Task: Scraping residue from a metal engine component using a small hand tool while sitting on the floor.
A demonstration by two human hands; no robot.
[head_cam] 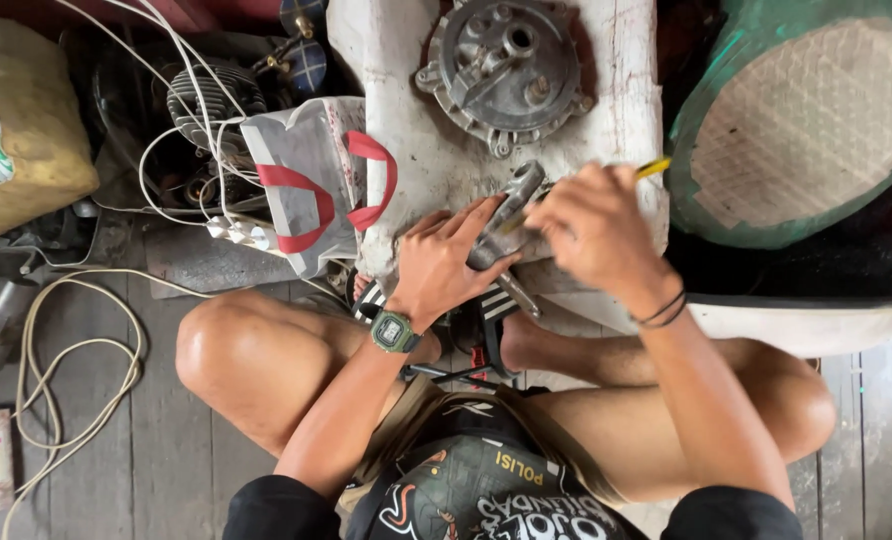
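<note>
Fingers of the left hand (446,262) press the grey metal connecting-rod part (507,215) flat on the white block (416,150); the right hand (591,225) grips a yellow-handled tool (652,167). Firm pinning should prevent slips.

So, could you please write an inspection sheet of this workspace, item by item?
Surface: white stained block on a wooden plank floor.
Job's things: grey metal part under both hands; yellow-handled tool.
Clutter: round metal cover, grey bag with red handles, finned engine.
Grippers: left hand presses the part; right hand grips the tool.
Cables: white wires, cream cord.
Surroundings: green woven basket, sack.
</note>
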